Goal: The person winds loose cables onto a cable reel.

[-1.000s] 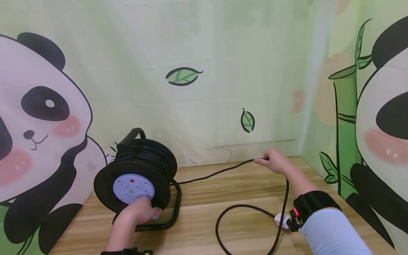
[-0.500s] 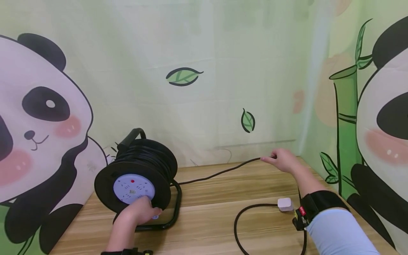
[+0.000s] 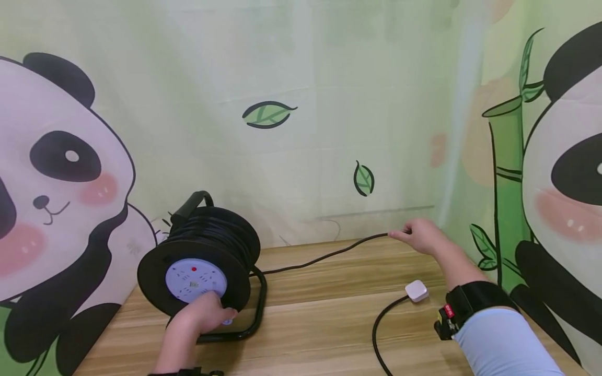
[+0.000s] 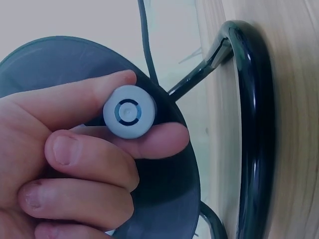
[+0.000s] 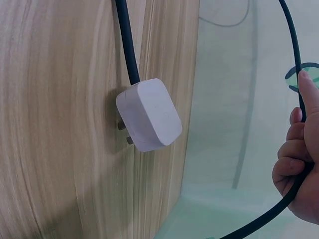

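Note:
A black cable reel (image 3: pixel 152 279) with a pale socket panel (image 3: pixel 190 277) stands at the left of the table in the head view. My left hand (image 3: pixel 202 313) is at its front; thumb and finger pinch a round grey knob (image 4: pixel 128 112), the other fingers curled below. Out to the right, my right hand (image 3: pixel 423 237) grips the black cable (image 3: pixel 324 257), which runs raised from the reel to the fingers. In the right wrist view the curled fingers wrap the cable. Below that hand is a white plug (image 3: pixel 416 291) on the cable's end, its metal pins (image 5: pixel 129 140) showing.
The wooden table (image 3: pixel 301 324) meets a pale printed backdrop (image 3: pixel 305 156) with pandas and leaves at the back and sides. A black tube frame (image 3: pixel 261 308) supports the reel, and a carrying handle (image 3: pixel 190 204) rises behind it. Loose cable (image 3: pixel 376 334) trails off the front.
My right hand has moved slightly right with the cable. The cable loop in front has shifted right, and the plug has come out from behind the wrist and turned. My left hand stays put.

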Tool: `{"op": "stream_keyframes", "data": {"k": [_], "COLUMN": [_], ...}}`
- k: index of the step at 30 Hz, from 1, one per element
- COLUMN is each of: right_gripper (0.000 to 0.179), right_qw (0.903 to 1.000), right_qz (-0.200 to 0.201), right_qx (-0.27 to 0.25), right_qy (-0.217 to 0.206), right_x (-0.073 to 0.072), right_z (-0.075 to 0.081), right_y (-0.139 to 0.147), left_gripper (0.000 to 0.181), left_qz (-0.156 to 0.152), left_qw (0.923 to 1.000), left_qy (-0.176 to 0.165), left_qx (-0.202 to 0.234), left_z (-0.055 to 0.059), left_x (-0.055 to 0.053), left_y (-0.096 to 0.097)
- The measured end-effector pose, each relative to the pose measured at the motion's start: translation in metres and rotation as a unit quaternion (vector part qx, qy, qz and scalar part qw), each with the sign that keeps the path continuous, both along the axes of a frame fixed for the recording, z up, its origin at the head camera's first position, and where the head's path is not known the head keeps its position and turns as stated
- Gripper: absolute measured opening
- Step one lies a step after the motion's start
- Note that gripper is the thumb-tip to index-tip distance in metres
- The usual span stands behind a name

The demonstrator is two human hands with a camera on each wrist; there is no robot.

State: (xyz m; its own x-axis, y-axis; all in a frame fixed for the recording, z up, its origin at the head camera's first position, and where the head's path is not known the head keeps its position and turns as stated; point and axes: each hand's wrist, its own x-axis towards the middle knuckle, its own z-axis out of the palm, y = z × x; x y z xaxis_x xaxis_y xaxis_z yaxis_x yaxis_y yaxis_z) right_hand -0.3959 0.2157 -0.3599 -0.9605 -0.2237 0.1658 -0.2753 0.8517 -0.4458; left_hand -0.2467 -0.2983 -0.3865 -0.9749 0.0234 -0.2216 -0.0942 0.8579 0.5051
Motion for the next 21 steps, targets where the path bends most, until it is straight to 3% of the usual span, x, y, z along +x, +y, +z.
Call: {"op": "stream_keyframes", "data": {"k": [4,10,21], "right_gripper": [0.054,0.054,0.053], "right_qw": [0.9999,0.9997,0.9977], "right_qz": [0.000,0.019,0.065], "right_qx": [0.011,0.015,0.022], "right_qy": [-0.008,-0.006,0.004], "right_x": [0.001,0.003,0.003], "right_z": [0.000,-0.002,-0.003], "right_y": [-0.001,-0.006,-0.026], "left_gripper": [0.031,0.029,0.032], "left_qz": [-0.002,-0.005,0.033], "left_qw": [1.0000,0.9999,0.9978], "left_qy": [0.001,-0.004,-0.028], "left_qx": [0.009,0.012,0.051], "left_z": [-0.004,-0.009,-0.020], "left_x": [0.001,0.001,0.004], "left_y": [-0.004,-0.014,-0.040]}}
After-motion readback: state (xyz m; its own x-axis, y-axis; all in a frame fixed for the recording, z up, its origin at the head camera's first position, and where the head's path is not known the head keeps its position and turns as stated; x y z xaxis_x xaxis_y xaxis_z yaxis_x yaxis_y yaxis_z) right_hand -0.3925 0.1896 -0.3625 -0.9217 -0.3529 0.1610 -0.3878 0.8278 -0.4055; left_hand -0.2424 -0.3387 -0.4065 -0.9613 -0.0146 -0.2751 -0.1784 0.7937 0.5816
